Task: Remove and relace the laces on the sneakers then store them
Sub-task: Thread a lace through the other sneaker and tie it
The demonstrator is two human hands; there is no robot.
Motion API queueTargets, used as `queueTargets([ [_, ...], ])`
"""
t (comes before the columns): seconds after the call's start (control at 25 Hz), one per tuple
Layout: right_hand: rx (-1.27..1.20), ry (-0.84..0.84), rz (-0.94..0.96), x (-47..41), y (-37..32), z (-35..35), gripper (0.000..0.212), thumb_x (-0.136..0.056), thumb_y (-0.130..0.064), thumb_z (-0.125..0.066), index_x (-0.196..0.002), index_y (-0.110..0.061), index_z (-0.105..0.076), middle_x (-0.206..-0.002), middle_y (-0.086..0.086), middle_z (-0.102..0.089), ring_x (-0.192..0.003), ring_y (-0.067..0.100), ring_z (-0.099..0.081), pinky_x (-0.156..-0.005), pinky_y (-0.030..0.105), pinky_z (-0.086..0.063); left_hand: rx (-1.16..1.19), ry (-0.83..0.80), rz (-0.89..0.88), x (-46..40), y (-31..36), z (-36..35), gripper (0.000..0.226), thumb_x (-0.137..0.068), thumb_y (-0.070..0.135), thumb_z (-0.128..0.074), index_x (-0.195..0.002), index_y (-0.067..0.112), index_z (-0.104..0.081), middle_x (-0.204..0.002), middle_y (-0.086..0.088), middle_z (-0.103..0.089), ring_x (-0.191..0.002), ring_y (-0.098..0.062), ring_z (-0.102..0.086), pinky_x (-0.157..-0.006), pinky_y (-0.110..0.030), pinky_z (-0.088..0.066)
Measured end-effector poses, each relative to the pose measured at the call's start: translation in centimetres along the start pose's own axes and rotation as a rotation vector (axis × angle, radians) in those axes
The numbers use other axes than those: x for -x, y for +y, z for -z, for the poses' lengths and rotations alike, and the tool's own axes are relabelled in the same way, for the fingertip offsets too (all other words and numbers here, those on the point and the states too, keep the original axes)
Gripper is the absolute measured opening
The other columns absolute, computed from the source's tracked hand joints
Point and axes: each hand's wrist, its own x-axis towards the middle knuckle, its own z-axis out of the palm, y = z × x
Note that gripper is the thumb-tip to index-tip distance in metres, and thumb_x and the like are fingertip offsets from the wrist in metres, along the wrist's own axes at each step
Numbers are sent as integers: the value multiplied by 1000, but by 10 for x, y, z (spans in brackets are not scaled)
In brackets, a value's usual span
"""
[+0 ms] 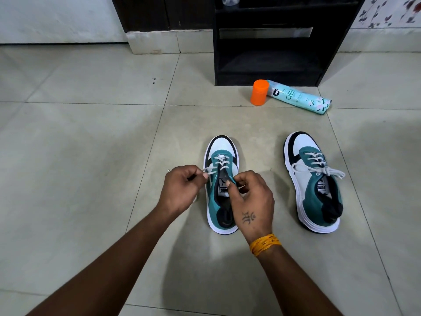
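Left hand (182, 188): fingers curled, thumb and forefinger pinching the white lace (210, 171) just left of the near sneaker's eyelets, lace end drawn taut out to the left. Right hand (249, 197): fingers curled over the tongue and collar of the same shoe, fingertips pinched at the right-hand edge of the opening; whether a lace end sits in that pinch, cannot tell. Small tattoo on the back of that hand, orange thread band (264, 242) round the wrist.

Under both hands, the near sneaker (222, 147): teal, white and black, toe pointing away, upright on the tiled floor (91, 156), laced only through the front eyelets, upper ones bare. Placed near the middle of a large tile, just right of a grout line.

Well apart to the right, on that tile too and close to its right-hand grout line, the second sneaker (314, 190): fully laced, bow tied, loops spilling over the sides, toe also pointing away.

Farther off, by the foot of a dark shelf unit (266, 65) against the far wall: an orange cap (259, 92) standing upright, touching or just beside a pale turquoise spray can (300, 100) lying on its side.
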Motion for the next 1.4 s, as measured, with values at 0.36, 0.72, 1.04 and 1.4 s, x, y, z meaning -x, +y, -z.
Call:
queueTargets([
  [0.36, 44, -7, -10, 0, -2, 0, 11, -88, -21, -73, -92, -21, -63, -90, -8, -63, -78, 11, -61, -71, 36, -54, -418, 7, -177, -21, 1, -3, 16, -93, 20, -68, -79, 29, -66, -73, 11, -65, -69, -10, -63, -65, -29, -47],
  [0.72, 79, 3, -14, 0, -3, 1, 13, -87, -24, -75, -92, -22, -64, -89, -8, -64, -78, 11, -62, -69, 35, -55, -276, -142, 16, -18, 37, 20, 29, -96, 22, -58, -69, 12, -58, -63, 4, -58, -71, -23, -57, -70, -37, -44],
  [1.04, 84, 21, 146, -7, -46, 7, 12, -95, -35, -65, -97, -23, -66, -91, -5, -66, -87, 18, -61, -70, 36, -50, 161, -184, 307, -5, 93, 49, 13, -67, 24, -51, -67, 11, -49, -57, -3, -29, -51, -19, -19, -52, -30, -26],
  [1.4, 124, -117, 239, -48, -75, -9, 12, -101, -26, -57, -91, -21, -62, -79, -1, -65, -73, 27, -59, -56, 37, -38, 316, -205, 232, 3, 125, 66, 17, -64, 30, -49, -58, 16, -42, -56, 2, -23, -49, -17, -14, -47, -27, -18],
])
